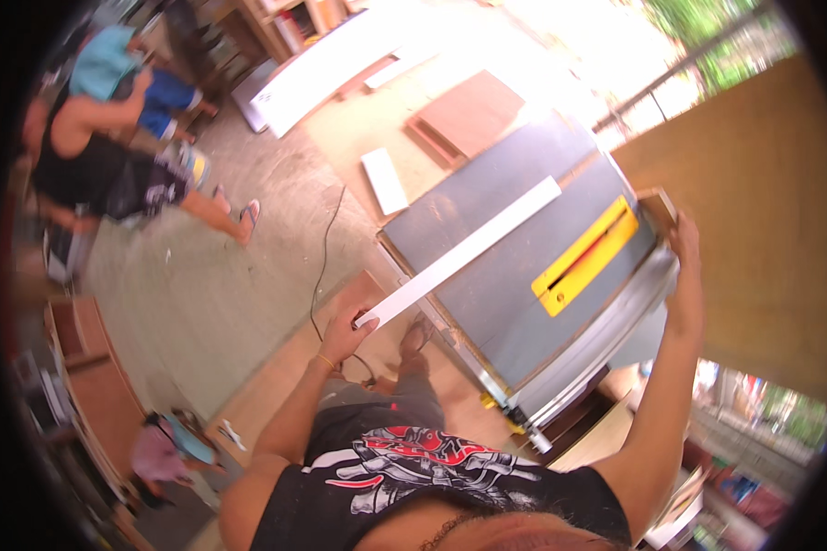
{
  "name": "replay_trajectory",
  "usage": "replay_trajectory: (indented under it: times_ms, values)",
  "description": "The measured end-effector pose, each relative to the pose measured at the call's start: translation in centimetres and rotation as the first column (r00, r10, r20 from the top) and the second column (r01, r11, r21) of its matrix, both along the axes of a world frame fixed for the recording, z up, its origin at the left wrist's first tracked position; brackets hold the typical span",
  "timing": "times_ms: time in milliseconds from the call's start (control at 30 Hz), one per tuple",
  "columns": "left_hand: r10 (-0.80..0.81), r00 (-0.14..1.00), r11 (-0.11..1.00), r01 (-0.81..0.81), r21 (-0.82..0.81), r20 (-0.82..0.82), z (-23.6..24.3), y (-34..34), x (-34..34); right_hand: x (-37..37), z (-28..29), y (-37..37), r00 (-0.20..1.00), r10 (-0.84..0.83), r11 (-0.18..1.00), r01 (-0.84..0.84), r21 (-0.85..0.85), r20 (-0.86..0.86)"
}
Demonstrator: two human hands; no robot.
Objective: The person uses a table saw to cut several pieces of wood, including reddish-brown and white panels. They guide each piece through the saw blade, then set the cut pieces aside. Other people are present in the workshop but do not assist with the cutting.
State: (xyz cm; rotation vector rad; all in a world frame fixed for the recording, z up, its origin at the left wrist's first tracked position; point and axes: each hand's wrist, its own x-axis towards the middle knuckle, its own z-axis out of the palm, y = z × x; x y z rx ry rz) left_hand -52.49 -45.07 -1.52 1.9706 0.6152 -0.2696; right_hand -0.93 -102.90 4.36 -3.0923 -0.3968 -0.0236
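Note:
My left hand is closed round the near end of a long white strip. The strip lies slantwise across the grey top of a table saw, its other end resting toward the far side. On the saw top, right of the strip, is a yellow insert plate with a dark slot; I cannot make out how far a blade stands up in it. My right hand reaches past the saw's right edge and grips a small brown piece of wood. A metal rail runs along that edge.
Brown boards and a white block lie beyond the saw. A black cable snakes over the floor at left. A large plywood sheet stands at right. Other people are at the far left, one at lower left.

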Motion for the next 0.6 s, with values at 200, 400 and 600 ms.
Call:
replay_trajectory:
  times_ms: [200, 400, 600]
  values:
    - [-0.026, 0.999, 0.996, 0.030, -0.080, 0.043, -2.5, -0.4, -0.5, 2.1, 11.0, 2.1, 0.998, 0.061, 0.997, -0.061, -0.048, 0.017]
    - [0.199, 0.970, 0.934, -0.145, -0.327, 0.139, -8.0, -1.9, 2.2, 2.3, 23.3, 12.9, 0.969, 0.193, 0.981, -0.186, -0.058, 0.154]
    - [0.379, 0.904, 0.922, -0.350, -0.166, 0.199, -4.9, -2.0, 8.5, -4.1, 26.6, 27.0, 0.893, 0.239, 0.971, -0.210, -0.117, 0.380]
